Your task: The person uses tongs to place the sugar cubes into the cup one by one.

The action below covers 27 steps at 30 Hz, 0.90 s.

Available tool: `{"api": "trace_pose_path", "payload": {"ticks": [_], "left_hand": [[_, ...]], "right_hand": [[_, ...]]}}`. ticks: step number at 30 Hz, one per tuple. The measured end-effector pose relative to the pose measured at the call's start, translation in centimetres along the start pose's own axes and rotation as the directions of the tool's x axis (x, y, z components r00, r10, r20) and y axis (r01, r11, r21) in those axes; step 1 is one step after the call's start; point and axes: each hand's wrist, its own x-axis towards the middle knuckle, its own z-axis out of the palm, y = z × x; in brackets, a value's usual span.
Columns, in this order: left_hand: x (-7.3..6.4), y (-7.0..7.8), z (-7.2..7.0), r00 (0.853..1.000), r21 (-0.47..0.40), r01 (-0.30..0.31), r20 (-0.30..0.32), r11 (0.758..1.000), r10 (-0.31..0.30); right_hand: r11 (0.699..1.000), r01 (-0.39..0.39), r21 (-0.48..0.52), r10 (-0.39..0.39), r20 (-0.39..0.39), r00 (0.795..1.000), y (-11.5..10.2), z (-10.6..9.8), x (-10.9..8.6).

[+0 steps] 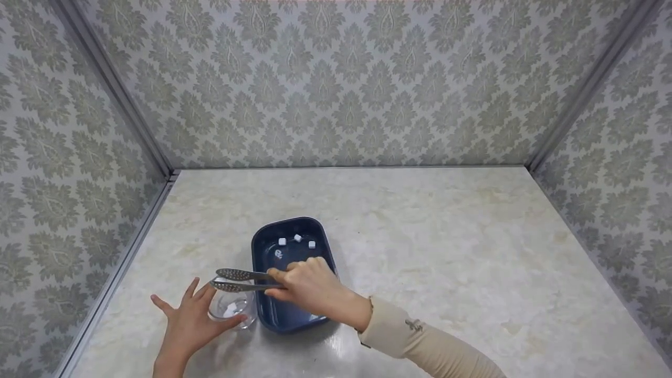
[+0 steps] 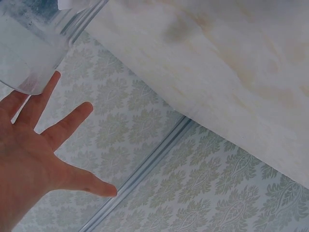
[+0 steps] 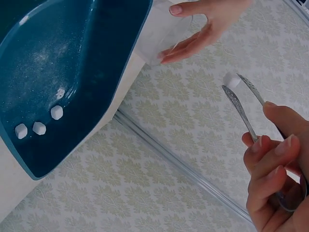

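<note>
My left hand holds a clear cup between thumb and fingers, some fingers spread away from it. White cubes lie inside the cup. My right hand grips metal tongs with perforated tips, which extend left over the cup's rim. In the right wrist view a white cube sits between the tong tips. A dark blue rectangular tray stands right beside the cup, with several white cubes toward its far end. My right hand and forearm hide part of the tray.
The tray and cup stand on a pale marbled table, left of its middle. Patterned wall panels enclose the back and both sides, with grey metal strips at the corners.
</note>
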Motion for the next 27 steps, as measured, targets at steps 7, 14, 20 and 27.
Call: {"api": "trace_pose_path", "payload": {"ticks": [7,14,20,27], "left_hand": [[0.1,0.0,0.0,1.000,-0.006,0.005,0.001,1.000,-0.005],[0.0,0.0,0.0,1.000,-0.013,0.005,-0.011,1.000,-0.005],[0.0,0.0,0.0,1.000,-0.011,0.011,0.002,1.000,-0.011],[0.1,0.0,-0.1,1.000,-0.010,0.019,0.016,1.000,-0.018]], "right_hand": [[1.000,0.018,-0.010,-0.018,0.044,0.999,-0.4,1.2,-0.1],[0.997,0.049,-0.051,-0.046,0.066,0.997,-0.6,1.8,0.0],[0.997,0.050,-0.061,-0.044,0.091,0.995,-0.7,2.0,0.1],[0.998,0.041,-0.049,-0.036,0.096,0.995,-0.4,1.8,0.2]]}}
